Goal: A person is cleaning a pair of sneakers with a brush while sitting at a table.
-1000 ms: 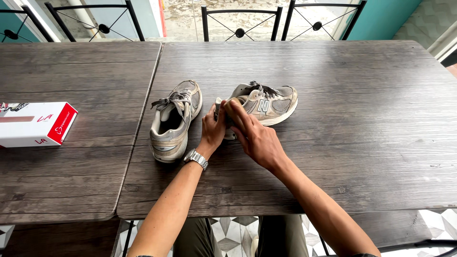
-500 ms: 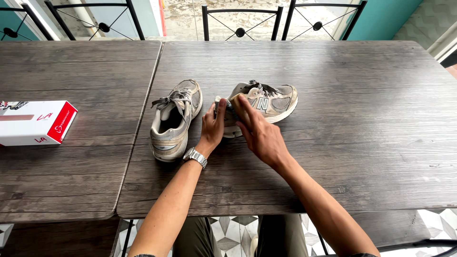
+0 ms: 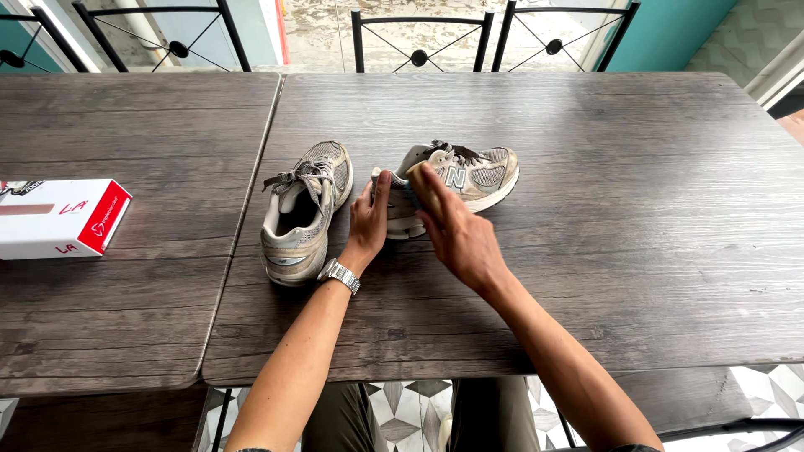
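Two worn grey-beige sneakers lie on a dark wooden table (image 3: 636, 251). The left sneaker (image 3: 303, 209) stands upright with its laces loose and nothing touching it. The right sneaker (image 3: 473, 176) lies turned on its side, toe pointing right. My left hand (image 3: 368, 222), with a metal watch on the wrist, grips that sneaker's heel end. My right hand (image 3: 456, 230) lies over the heel side of the same shoe with fingers stretched out, pressing a small tan pad (image 3: 414, 174) against it. What the pad is cannot be made out.
A white and red cardboard box (image 3: 59, 218) lies on the adjoining table (image 3: 126, 318) at the left. Black metal chair backs (image 3: 419, 38) stand along the far edge. My knees and a patterned tile floor show below the near edge.
My right hand has slid slightly forward and to the right along the sneaker's heel. The left hand and both shoes have stayed in place.
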